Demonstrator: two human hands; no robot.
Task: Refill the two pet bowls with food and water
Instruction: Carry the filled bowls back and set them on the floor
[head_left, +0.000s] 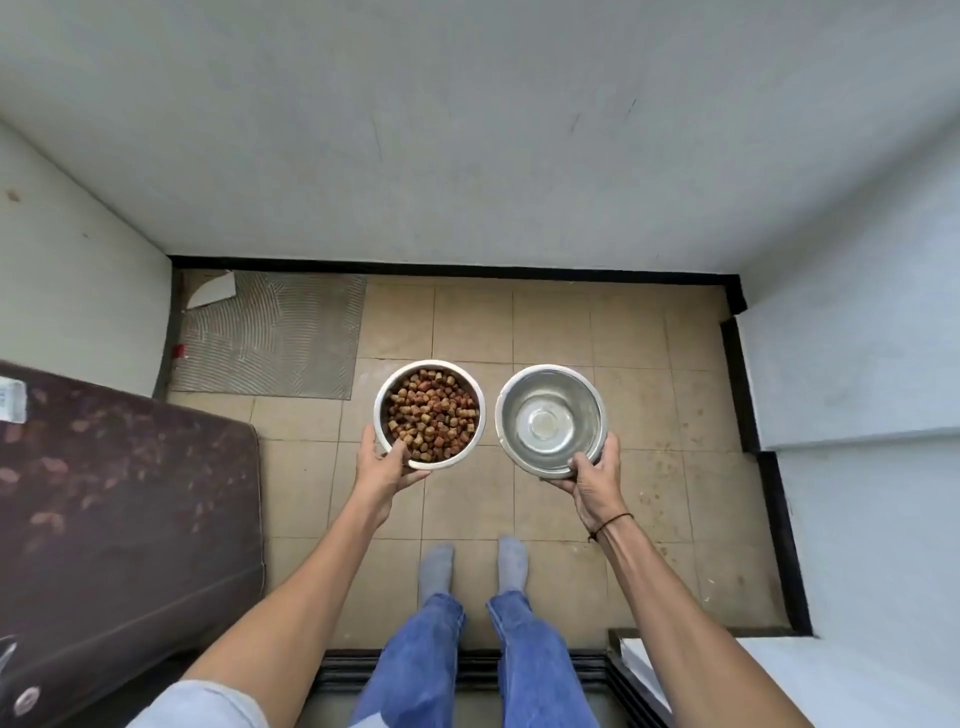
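The person stands on a tiled floor (644, 364) in grey socks, both arms stretched out ahead, a steel bowl in each of the hands. The left hand (382, 470) grips the kibble bowl (429, 414) at its near rim, about 7 o'clock on the bowl, thumb hooked over the edge and fingers beneath. The right hand (592, 475) grips the water bowl (550, 420) at roughly 5 o'clock on its rim, thumb inside the lip, fingers under the base. The two bowls hang side by side and apart, at mid-frame, above the floor and not yet set down.

Both look filled: the kibble sits close to the brim, and the other bowl appears to hold clear water, though its level is hard to read.

The risks come from the one-sided grips. Each bowl is held at a single rim point, so its far edge at 12 o'clock could dip as the person bends, spilling pellets or slopping water. Wet tiles under socked feet would be slippery. A dark mattress (124, 519) leans in at 9 o'clock and a raised white ledge (852, 395) stands at 3 o'clock, so the space is tight for crouching, and an elbow knock could jolt either bowl.
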